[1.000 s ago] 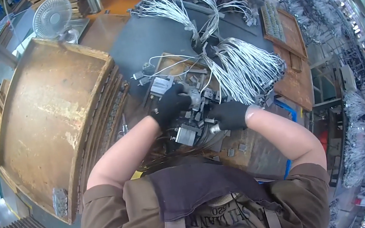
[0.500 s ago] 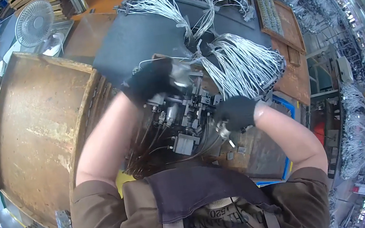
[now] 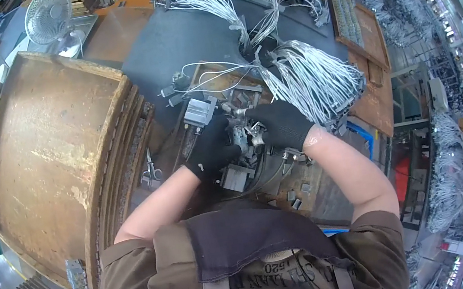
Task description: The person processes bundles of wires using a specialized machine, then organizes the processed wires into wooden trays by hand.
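Observation:
Both hands wear black gloves and meet over a metal clamping fixture (image 3: 241,138) on the bench in front of me. My left hand (image 3: 215,147) is closed at the fixture's left side, its fingertips among the metal parts. From the right, my right hand (image 3: 284,123) reaches in with bent fingers, beside a small shiny metal piece (image 3: 255,134). What either hand pinches is too small or hidden. Just beyond my left hand sits a silver metal block (image 3: 200,112). White wires (image 3: 219,72) run past it to the cable bundle.
A large bunch of white cables (image 3: 316,81) lies beyond my right hand, with another bunch (image 3: 202,5) farther off. Stacked wooden trays (image 3: 57,161) fill the left. Scissors (image 3: 151,169) lie beside them. A fan (image 3: 48,17) stands far left; a parts tray (image 3: 345,18) lies far right.
My left hand has come down and right, from near the white wires to the fixture. My right hand has moved up and left to meet it. The scissors and silver block now show fully.

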`<act>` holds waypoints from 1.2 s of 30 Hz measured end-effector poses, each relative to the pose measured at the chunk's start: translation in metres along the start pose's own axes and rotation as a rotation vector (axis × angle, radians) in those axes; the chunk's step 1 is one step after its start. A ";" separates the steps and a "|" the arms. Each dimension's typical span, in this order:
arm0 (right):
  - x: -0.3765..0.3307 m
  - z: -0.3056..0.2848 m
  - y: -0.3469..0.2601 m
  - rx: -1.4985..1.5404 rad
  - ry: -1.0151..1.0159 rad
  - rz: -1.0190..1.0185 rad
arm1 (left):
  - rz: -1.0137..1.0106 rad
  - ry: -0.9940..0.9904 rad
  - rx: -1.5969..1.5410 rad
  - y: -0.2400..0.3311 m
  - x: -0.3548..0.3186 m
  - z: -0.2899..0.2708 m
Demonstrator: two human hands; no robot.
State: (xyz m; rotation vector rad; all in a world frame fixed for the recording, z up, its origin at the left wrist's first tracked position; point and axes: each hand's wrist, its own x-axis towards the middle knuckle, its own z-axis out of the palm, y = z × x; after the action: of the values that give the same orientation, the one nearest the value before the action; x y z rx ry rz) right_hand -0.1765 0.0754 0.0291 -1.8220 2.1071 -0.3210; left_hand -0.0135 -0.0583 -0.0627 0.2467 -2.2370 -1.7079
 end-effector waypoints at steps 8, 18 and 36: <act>-0.005 -0.008 -0.003 0.045 -0.047 0.067 | -0.099 -0.046 -0.016 -0.004 0.002 0.004; 0.002 -0.004 0.002 0.074 -0.019 -0.027 | 0.047 -0.043 0.193 0.011 0.004 0.004; 0.012 -0.005 -0.001 0.035 -0.038 0.063 | -0.019 -0.043 0.145 0.010 0.014 -0.007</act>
State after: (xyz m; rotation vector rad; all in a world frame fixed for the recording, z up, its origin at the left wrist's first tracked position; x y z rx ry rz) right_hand -0.1785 0.0635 0.0325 -1.7250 2.1146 -0.3033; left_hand -0.0232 -0.0662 -0.0496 0.2677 -2.4010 -1.5767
